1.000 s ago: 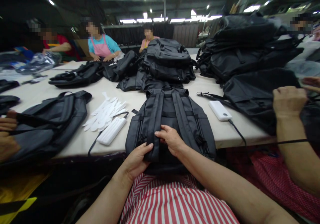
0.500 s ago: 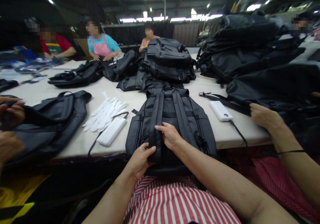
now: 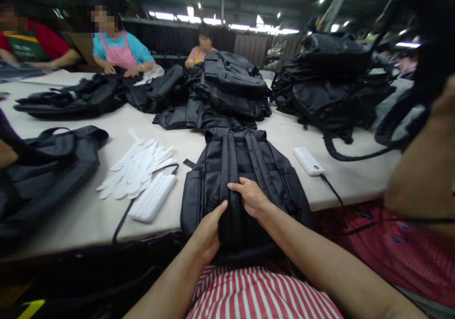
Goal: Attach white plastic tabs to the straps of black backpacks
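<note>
In front of me a black backpack (image 3: 263,167) lies on the table with its strap side up and its bottom toward my body. Both hands are on one of its padded shoulder straps (image 3: 232,160), the one on the left. My left hand (image 3: 209,231) grips the strap low down, thumb on top and the fingers mostly hidden beneath. Slightly higher, my right hand (image 3: 251,196) pinches the same strap from its right side. The other shoulder strap (image 3: 261,162) lies flat and untouched.
White glove-like pieces (image 3: 137,167) and a white power bank (image 3: 153,198) lie left; another power bank (image 3: 308,161) lies right. Stacked black backpacks (image 3: 234,79) stand behind. Black bags and a co-worker's arm (image 3: 423,167) are close at right. Several people work across the table.
My left hand has slid slightly up the strap, and its fingers have gone further under it. At right, a co-worker has lifted a black bag off the table. The view has turned slightly.
</note>
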